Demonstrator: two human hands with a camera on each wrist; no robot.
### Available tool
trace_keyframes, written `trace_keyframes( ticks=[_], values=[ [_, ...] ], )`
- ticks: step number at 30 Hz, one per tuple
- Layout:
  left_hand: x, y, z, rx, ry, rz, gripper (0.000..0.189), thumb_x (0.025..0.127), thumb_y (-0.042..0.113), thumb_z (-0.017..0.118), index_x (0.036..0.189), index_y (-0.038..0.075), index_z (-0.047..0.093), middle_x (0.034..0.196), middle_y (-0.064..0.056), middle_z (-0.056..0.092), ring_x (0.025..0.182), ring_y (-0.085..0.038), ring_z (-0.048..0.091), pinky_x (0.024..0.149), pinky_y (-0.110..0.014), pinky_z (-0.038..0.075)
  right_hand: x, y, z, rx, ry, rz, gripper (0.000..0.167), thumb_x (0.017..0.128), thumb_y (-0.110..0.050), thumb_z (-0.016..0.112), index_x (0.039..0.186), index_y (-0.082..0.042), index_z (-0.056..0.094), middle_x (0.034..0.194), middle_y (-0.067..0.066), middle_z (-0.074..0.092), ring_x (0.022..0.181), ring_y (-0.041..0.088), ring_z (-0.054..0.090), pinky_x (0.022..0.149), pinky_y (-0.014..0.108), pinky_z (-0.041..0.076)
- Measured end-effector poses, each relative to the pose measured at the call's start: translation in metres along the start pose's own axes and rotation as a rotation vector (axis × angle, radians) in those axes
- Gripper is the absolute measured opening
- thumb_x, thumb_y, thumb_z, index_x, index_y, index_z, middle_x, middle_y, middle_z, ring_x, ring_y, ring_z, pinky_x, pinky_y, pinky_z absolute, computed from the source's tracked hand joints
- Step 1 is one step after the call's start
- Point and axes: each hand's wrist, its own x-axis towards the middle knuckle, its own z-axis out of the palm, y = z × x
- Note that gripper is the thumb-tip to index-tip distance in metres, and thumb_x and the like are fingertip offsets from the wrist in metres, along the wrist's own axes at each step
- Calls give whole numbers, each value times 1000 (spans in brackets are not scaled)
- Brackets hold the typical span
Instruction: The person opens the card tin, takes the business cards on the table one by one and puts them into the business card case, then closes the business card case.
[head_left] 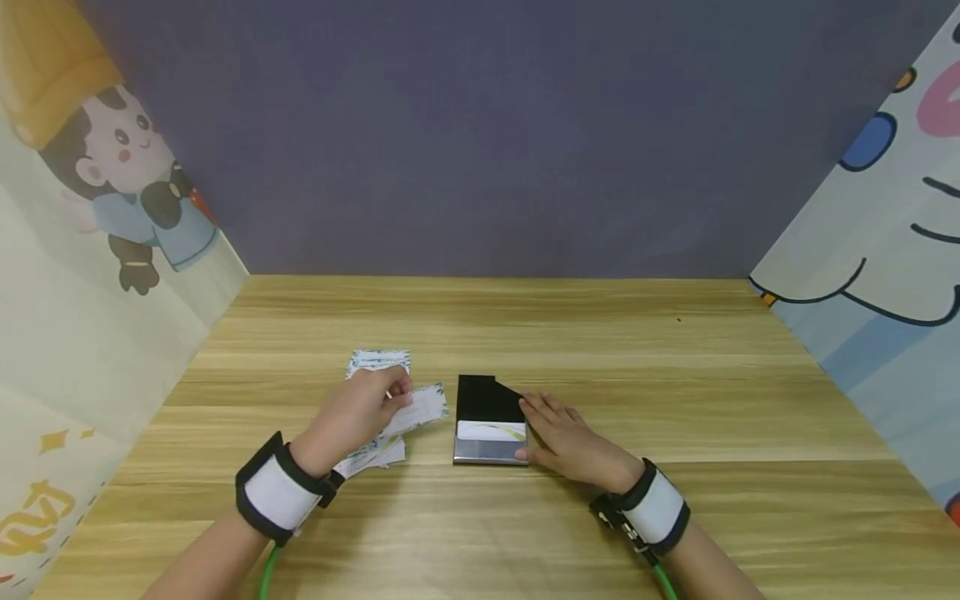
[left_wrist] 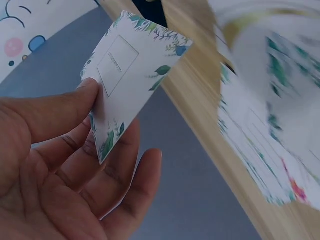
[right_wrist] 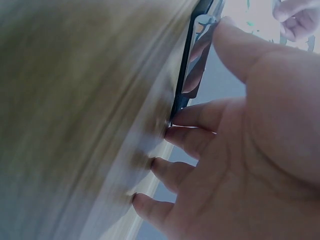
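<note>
My left hand (head_left: 358,410) pinches a white card with printed green leaves (left_wrist: 137,65) between thumb and fingers. The card is tilted up over other cards on the wooden table. Beyond the hand lies a stack of similar cards (head_left: 378,358), and more loose cards (head_left: 386,455) spread out nearer me. To the right, a black and silver card case (head_left: 477,400) lies with its lid folded back. A white card with a yellow-green stripe (head_left: 480,431) shows in its metal pocket. My right hand (head_left: 566,442) rests along the case's right side, fingertips and thumb at its edge.
The wooden table (head_left: 630,350) runs back to a dark grey-blue panel (head_left: 495,142). Cartoon-printed panels stand at the left (head_left: 90,333) and right (head_left: 847,225). Each wrist wears a strapped band, with a green cable (head_left: 268,575) trailing from the left one.
</note>
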Motion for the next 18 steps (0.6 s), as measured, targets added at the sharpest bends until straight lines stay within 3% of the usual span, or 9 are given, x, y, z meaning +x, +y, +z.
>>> trace_keyframes(
  ticks=[10, 18],
  values=[
    [14, 23, 12, -50, -28, 32, 5, 84, 10, 64, 88, 11, 63, 81, -2, 66, 71, -10, 59, 61, -25, 47, 0, 0, 0, -5, 4, -2, 70, 92, -39, 48, 142, 3, 23, 151, 19, 14, 138, 39, 10, 106, 60, 16],
    [23, 31, 23, -74, -27, 118, 7, 84, 7, 64, 90, 11, 63, 83, -1, 66, 70, -8, 57, 61, -23, 47, 0, -2, -1, -5, -1, 3, 71, 92, -40, 48, 142, 3, 23, 151, 19, 15, 138, 39, 10, 106, 60, 16]
  ],
)
